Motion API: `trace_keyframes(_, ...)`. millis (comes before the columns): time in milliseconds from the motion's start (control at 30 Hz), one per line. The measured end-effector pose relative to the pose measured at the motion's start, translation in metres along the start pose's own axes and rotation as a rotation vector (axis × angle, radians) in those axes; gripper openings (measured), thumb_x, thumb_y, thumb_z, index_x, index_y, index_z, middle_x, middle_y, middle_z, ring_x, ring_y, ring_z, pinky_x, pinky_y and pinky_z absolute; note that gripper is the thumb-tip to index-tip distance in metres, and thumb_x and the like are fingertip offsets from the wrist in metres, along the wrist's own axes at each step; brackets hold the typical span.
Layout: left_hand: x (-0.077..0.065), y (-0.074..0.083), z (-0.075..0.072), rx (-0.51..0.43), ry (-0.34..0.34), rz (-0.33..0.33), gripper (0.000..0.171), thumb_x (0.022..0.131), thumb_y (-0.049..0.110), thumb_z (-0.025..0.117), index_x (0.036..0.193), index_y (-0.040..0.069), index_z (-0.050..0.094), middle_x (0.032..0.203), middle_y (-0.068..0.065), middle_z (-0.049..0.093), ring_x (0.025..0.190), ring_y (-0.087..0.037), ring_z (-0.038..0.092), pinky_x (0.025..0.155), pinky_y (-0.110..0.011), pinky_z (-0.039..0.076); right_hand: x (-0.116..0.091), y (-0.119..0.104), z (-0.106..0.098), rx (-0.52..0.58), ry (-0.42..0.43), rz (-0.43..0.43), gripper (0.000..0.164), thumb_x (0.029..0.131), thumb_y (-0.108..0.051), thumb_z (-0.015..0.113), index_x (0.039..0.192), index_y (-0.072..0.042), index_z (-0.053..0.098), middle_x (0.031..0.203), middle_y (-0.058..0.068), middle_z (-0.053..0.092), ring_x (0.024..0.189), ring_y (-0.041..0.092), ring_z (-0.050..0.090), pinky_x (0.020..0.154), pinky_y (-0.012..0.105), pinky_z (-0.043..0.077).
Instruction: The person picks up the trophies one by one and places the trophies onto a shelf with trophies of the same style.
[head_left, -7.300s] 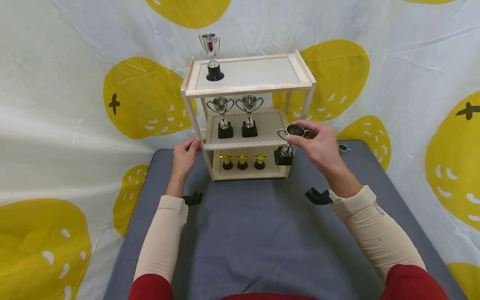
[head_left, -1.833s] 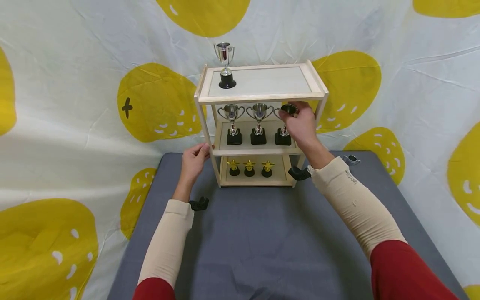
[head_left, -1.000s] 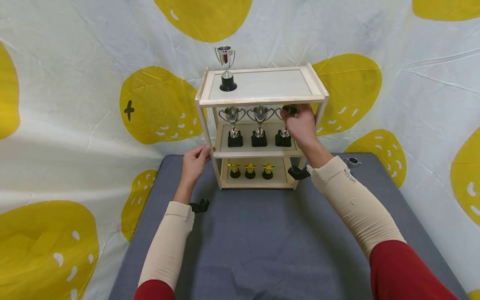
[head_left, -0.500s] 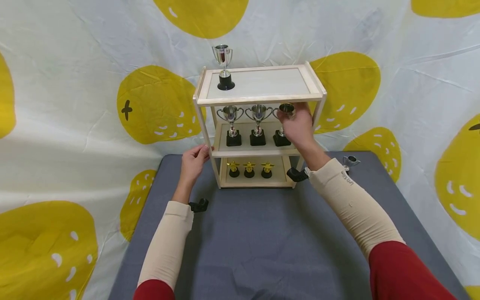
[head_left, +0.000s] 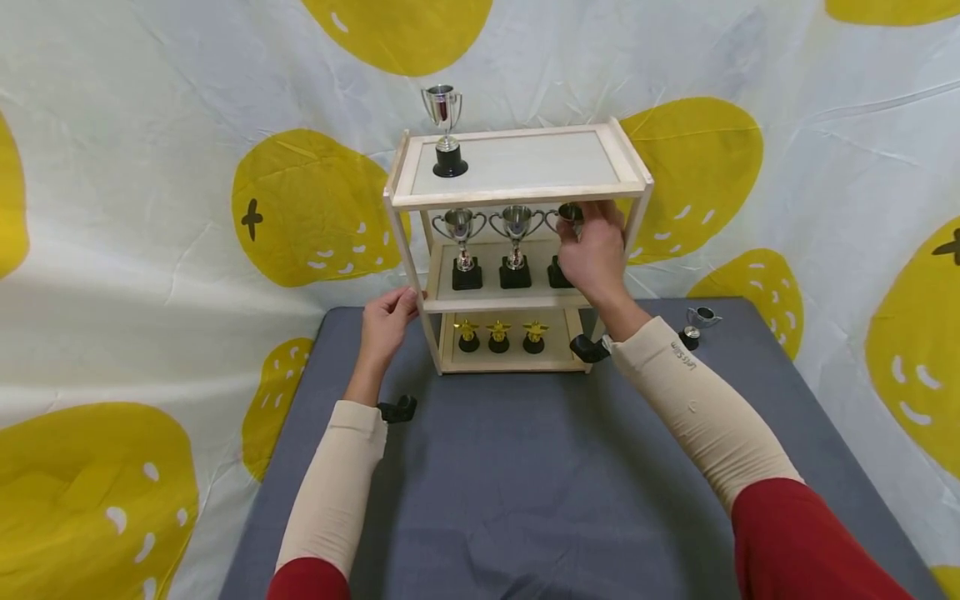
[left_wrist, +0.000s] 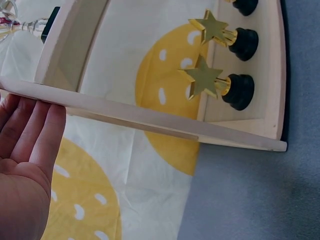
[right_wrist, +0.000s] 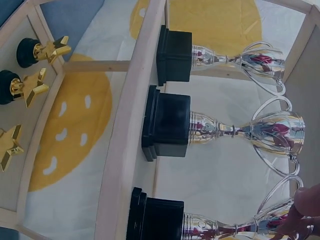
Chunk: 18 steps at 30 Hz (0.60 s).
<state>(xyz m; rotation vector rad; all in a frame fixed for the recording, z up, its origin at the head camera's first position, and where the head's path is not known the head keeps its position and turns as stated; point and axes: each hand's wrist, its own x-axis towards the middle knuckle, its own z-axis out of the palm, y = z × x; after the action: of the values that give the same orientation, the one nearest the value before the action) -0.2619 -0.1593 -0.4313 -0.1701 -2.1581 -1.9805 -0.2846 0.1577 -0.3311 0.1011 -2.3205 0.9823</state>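
My left hand [head_left: 386, 325] holds the left post of a pale wooden three-tier shelf [head_left: 517, 200]; in the left wrist view its fingers [left_wrist: 37, 132] lie against the post. On the middle tier, my right hand [head_left: 596, 254] grips the cup of the rightmost silver trophy [right_wrist: 160, 220], whose black square base stands on the board. The hand covers part of that cup and its right handle. Two matching silver trophies, a middle one [head_left: 516, 237] and a left one [head_left: 462, 242], stand upright beside it in a row.
A taller silver trophy [head_left: 447, 133] with a round base stands at the top tier's left. Several small gold star trophies [head_left: 498, 336] line the bottom tier. Another small silver trophy [head_left: 697, 323] stands on the grey table [head_left: 510, 483] at right. A patterned cloth [head_left: 525, 67] hangs behind.
My right hand has brought the third two-handled trophy from in front of the shelf onto the middle tier. In the last second it has shifted slightly left. My left hand stays on the post.
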Motion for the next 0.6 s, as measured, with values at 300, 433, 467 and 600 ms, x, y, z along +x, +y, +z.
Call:
trace_keyframes(300,-0.001,0.009,-0.001,-0.023,-0.020,-0.036,0.041,0.100,0.022,0.058,0.127,-0.009,0.062,0.122,-0.031,0.065,0.118,-0.038,0.063,0.101,-0.045,0.052,0.000,-0.002,0.003,-0.041,0.032,0.004,0.036,0.096,-0.015,0.059,0.132,-0.012,0.060,0.143,0.013,0.050,0.130,0.036,0.044,0.115,0.051,0.030)
trace_keyframes(433,-0.006,0.022,-0.001,-0.015,-0.032,-0.038,0.040,0.100,0.018,0.058,0.126,-0.012,0.061,0.121,-0.032,0.065,0.117,-0.040,0.063,0.101,-0.049,0.051,0.000,-0.003,0.004,-0.057,0.039,0.021,0.038,0.096,-0.017,0.059,0.134,-0.014,0.059,0.143,0.013,0.049,0.129,0.039,0.043,0.115,0.052,0.030)
trace_keyframes(467,-0.008,0.025,0.000,-0.011,-0.033,-0.037,0.040,0.100,0.018,0.058,0.126,-0.012,0.061,0.121,-0.032,0.065,0.117,-0.040,0.063,0.100,-0.048,0.051,0.000,-0.003,0.004,-0.060,0.042,0.026,0.039,0.096,-0.017,0.058,0.134,-0.014,0.059,0.143,0.013,0.049,0.128,0.040,0.043,0.114,0.053,0.030)
trace_keyframes(600,-0.009,0.027,0.000,-0.007,-0.033,-0.035,0.040,0.100,0.017,0.058,0.126,-0.012,0.060,0.121,-0.033,0.065,0.117,-0.039,0.063,0.100,-0.048,0.051,-0.001,-0.005,0.005,-0.077,0.052,0.043,0.038,0.096,-0.018,0.058,0.133,-0.013,0.059,0.141,0.014,0.051,0.125,0.042,0.044,0.113,0.053,0.032)
